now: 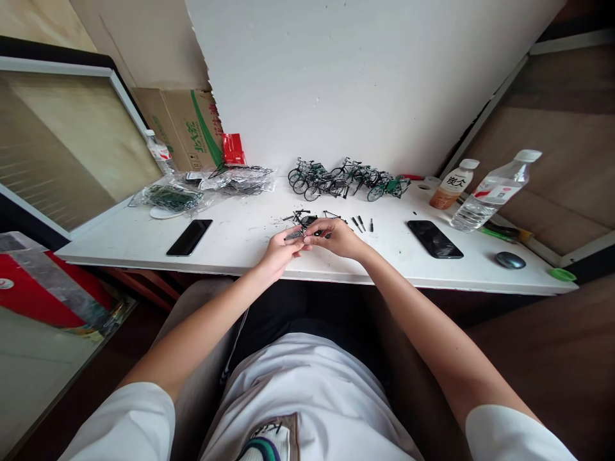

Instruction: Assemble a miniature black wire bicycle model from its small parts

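Note:
My left hand (280, 253) and my right hand (335, 237) meet over the front of the white table (240, 243). Both are closed, fingertips together, around a small grey part (294, 235) that looks like a model bicycle piece. Its exact kind is too small to make out. Just beyond my fingers lie dark loose model bicycle parts (303, 216), partly hidden by my hands. Right of them are several small black screwdriver-like tools (360, 223). Farther back stands a group of small green and black model bicycles (327, 184).
Plastic bags of parts (175, 197) lie at the back left, before a cardboard box (185, 128). One phone (190, 237) is on the left, another phone (435, 239) on the right. A tea bottle (453, 186), a water bottle (494, 192) and a mouse (510, 260) stand at the right.

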{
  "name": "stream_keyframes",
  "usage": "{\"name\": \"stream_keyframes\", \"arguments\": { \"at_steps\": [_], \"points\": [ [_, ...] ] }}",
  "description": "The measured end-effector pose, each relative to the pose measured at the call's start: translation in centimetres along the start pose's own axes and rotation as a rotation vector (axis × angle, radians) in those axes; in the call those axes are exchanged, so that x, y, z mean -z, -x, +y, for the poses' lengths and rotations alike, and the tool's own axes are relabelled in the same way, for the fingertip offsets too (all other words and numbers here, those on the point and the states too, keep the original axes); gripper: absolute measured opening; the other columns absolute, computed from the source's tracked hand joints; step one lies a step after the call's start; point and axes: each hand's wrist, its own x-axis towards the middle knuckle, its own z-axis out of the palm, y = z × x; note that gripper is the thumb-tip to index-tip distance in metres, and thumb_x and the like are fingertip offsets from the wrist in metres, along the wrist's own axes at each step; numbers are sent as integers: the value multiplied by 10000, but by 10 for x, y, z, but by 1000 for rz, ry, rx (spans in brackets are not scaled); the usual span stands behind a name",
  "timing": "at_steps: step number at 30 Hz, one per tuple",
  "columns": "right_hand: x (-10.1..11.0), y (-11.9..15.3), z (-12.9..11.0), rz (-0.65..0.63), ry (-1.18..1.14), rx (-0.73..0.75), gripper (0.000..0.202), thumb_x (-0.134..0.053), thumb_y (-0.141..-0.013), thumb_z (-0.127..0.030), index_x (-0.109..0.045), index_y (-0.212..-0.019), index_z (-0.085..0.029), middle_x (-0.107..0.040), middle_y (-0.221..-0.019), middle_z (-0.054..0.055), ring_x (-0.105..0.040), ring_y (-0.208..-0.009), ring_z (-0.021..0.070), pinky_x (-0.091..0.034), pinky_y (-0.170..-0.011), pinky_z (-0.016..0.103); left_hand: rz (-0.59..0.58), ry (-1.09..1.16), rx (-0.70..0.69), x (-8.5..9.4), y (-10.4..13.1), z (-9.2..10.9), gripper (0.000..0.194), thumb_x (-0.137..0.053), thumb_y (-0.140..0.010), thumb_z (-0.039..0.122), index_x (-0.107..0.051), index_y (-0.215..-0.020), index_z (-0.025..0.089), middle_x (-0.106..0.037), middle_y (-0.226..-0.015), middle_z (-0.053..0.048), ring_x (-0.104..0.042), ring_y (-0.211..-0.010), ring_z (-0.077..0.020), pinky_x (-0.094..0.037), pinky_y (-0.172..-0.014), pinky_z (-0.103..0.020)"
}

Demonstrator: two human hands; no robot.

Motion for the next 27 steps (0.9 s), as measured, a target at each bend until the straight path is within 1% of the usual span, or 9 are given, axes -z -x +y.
{"name": "stream_keyframes", "arguments": {
  "at_steps": [3, 6, 8, 10, 12, 14, 17, 21, 27],
  "points": [
    [3, 0, -2, 27, -14, -7, 470, -812, -882, -635, -849, -1018, -187, -824, -1091, 110, -746, -986, 238, -559, -878, 364, 4, -29, -34, -2, 2, 3, 613, -873, -853, 135, -653, -1425, 129, -828, -1097, -143, -795, -856, -180, -504, -731, -248],
    [10, 0, 2, 129, -28, -55, 483, -773, -915, -642, -833, -1022, -175, -827, -1090, 114, -750, -988, 239, -579, -904, 373, -20, -85, -77, 1, -1, 3, 603, -913, -855, 283, -665, -1384, 136, -818, -1197, -178, -788, -847, -178, -511, -729, -258],
    [17, 0, 10, 203, 20, -88, 488, -752, -934, -638, -827, -1047, -169, -827, -1123, 124, -749, -1022, 246, -583, -926, 378, -39, -165, -131, 7, -6, 2, 548, -907, -863, 376, -694, -1302, 126, -819, -1178, -195, -773, -819, -181, -509, -711, -271],
    [24, 1, 21, 278, 128, -111, 464, -727, -965, -596, -821, -1091, -160, -821, -1185, 143, -745, -1065, 262, -581, -949, 396, -46, -306, -247, 16, -12, -1, 425, -859, -902, 415, -726, -1173, 115, -828, -1077, -184, -746, -775, -186, -511, -696, -292],
    [31, 2, 35, 361, 273, -132, 413, -692, -999, -524, -816, -1109, -146, -817, -1203, 168, -733, -1103, 287, -573, -987, 433, -29, -491, -427, 28, -20, -2, 291, -781, -961, 390, -756, -1089, 131, -824, -996, -152, -732, -805, -198, -528, -749, -315],
    [35, 3, 49, 424, 383, -153, 368, -657, -1019, -466, -813, -1114, -147, -819, -1188, 178, -706, -1159, 317, -553, -1040, 481, 25, -716, -582, 39, -27, -3, 204, -756, -973, 356, -786, -1036, 163, -818, -986, -123, -709, -849, -206, -520, -782, -322],
    [37, 4, 65, 506, 425, -176, 334, -630, -1025, -456, -813, -1074, -181, -821, -1197, 165, -667, -1214, 345, -547, -1057, 516, 83, -895, -690, 51, -36, -4, 128, -691, -989, 263, -793, -1034, 200, -820, -1045, -90, -679, -825, -202, -535, -821, -345],
    [31, 3, 74, 522, 458, -161, 357, -606, -1030, -506, -808, -1034, -212, -829, -1144, 149, -653, -1191, 375, -536, -1051, 553, 84, -1011, -751, 54, -43, -6, 182, -635, -944, 132, -793, -985, 212, -824, -1048, -78, -699, -995, -254, -572, -909, -394],
    [25, 4, 75, 475, 490, -137, 287, -624, -1017, -445, -795, -1047, -217, -827, -1116, 137, -650, -1194, 380, -522, -1054, 539, 103, -927, -680, 56, -44, -5, 138, -738, -842, 137, -835, -883, 226, -842, -1023, -68, -732, -1026, -262, -589, -883, -387]
  ]
}}
